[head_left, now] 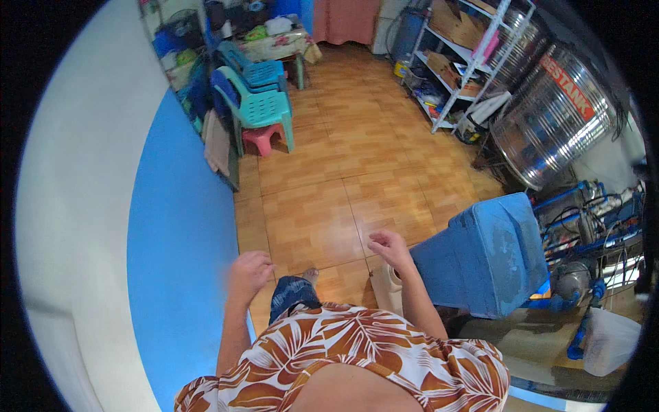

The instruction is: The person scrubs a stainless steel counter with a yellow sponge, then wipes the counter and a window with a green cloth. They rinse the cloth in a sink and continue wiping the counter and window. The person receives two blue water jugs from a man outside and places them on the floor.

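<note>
My left hand (pixel 250 275) hangs in the air beside the blue-painted lower wall (pixel 182 240). It is a little blurred, its fingers loosely bent, and nothing shows in it. Ahead of my body, my right hand (pixel 390 248) is held over the tiled floor (pixel 322 206), its fingers loose and slightly apart with nothing between them. Close to the right hand's outer side stands a big blue plastic container (pixel 473 254) with a scuffed surface. Below that wrist, a pale object with a round opening (pixel 391 278) is partly hidden by my forearm.
Stacked plastic chairs (pixel 257 106) stand along the left, over a red stool (pixel 263 139). Flat boards (pixel 218 147) lean on the wall. To the right are a metal shelf (pixel 453 75) with boxes, a steel water tank (pixel 552 113) and blue pipes (pixel 590 319). A pink curtain (pixel 347 20) hangs at the far end.
</note>
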A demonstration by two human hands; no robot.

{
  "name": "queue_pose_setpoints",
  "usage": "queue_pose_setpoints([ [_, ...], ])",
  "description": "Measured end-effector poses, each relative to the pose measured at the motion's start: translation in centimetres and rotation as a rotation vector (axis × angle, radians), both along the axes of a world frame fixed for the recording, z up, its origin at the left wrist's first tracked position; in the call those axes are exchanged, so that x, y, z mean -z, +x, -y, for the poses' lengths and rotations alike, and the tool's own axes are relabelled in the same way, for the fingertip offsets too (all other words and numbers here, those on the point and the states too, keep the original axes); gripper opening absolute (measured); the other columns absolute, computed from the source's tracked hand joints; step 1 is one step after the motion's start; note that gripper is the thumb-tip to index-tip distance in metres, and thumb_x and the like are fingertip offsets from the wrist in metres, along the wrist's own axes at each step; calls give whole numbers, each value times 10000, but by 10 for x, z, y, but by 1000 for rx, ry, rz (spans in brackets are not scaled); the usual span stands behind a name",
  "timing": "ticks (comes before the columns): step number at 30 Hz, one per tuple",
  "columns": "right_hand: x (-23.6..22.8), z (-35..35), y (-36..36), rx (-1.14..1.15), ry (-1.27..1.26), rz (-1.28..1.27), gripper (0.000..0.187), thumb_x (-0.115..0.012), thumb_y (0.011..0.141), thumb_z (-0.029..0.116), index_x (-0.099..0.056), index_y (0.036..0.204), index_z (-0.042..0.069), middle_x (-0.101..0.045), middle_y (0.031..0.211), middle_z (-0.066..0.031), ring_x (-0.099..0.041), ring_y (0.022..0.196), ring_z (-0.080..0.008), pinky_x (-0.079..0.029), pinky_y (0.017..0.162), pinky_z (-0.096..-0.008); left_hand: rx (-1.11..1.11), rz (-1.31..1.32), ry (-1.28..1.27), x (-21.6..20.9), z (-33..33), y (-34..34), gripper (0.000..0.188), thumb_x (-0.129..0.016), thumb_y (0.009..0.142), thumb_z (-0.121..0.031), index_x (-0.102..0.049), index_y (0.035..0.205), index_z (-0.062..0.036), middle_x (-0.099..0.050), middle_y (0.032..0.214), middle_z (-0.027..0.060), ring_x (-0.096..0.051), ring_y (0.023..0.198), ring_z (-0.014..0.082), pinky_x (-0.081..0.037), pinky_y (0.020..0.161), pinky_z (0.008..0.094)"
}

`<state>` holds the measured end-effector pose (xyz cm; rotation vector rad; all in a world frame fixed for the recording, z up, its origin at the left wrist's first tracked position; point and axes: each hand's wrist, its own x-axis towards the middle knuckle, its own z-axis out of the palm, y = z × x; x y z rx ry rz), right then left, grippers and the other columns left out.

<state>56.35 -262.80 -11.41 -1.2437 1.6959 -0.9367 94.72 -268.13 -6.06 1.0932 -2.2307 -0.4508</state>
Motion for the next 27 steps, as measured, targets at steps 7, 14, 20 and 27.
queue_pose_setpoints([
  [7,-5,55,-102,299,28,-288,368,-730,786,282,-693,1022,2,-714,913,-161,-701,834,-247,-551,753,-348,581,47,82,5,155,-167,143,-721,770,-177,-643,797,-60,-652,812,105,-631,798,299,-509,695,398],
  [14,-2,141,-218,694,-99,-222,304,-710,784,224,-696,1002,13,-718,901,-134,-693,812,-209,-548,745,-327,936,-42,-22,-15,292,-357,195,-772,739,-172,-631,771,-41,-684,913,111,-649,827,295,-523,731,392],
  [20,-2,236,-319,666,-33,-174,280,-709,774,211,-694,971,12,-708,864,-130,-684,791,-206,-544,742,-319,910,32,-25,-16,381,-475,234,-790,727,-201,-631,757,-32,-689,916,119,-654,826,303,-522,743,389],
  [27,-36,307,-452,853,-213,-9,288,-727,797,151,-681,1040,3,-691,874,-53,-637,784,-113,-527,723,-262,912,91,113,-21,492,-595,207,-762,761,-151,-666,902,-31,-692,933,136,-659,867,316,-520,769,392],
])
